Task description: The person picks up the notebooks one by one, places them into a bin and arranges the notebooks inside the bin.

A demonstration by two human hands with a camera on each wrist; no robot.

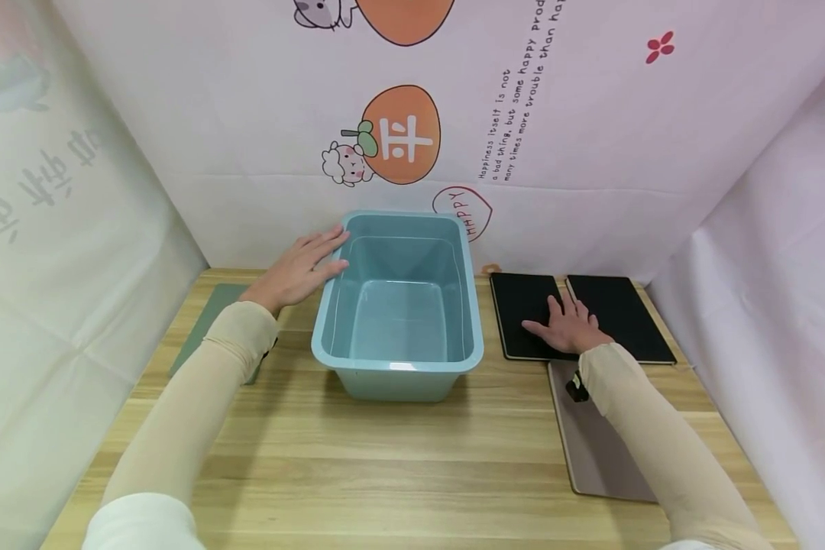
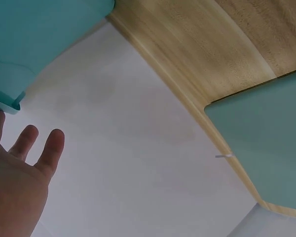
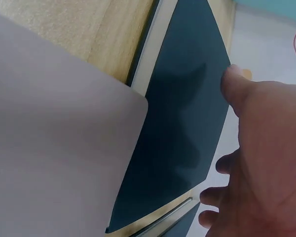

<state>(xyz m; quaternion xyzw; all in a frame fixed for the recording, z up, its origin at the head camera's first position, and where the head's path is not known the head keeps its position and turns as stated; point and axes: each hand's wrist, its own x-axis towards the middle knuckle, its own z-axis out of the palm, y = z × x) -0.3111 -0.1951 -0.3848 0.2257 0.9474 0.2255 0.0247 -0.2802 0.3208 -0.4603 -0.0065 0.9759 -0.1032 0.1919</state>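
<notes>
1. The blue tub (image 1: 402, 382) sits in the middle of the head view; the left hand (image 1: 299, 269), fingers spread, touches its left rim.
2. At middle right, the right hand (image 1: 569, 328) spreads its fingers over the left black book (image 1: 522, 302) (I can't tell if it touches).
3. The arms hide parts of the green book (image 1: 209, 313), at left, and the gray book (image 1: 591, 443), lower right.
4. The right black book (image 1: 615, 313) lies near the table's (image 1: 385, 466) right edge; wood shows between tub and gray book.

“Happiness itself is not a bad thing” runs up the back cloth (image 1: 591, 130) at one o'clock, above “HAPPY” in a heart (image 1: 473, 211); at twelve, an orange fruit (image 1: 422, 162) bears a sideways “平”.
</notes>
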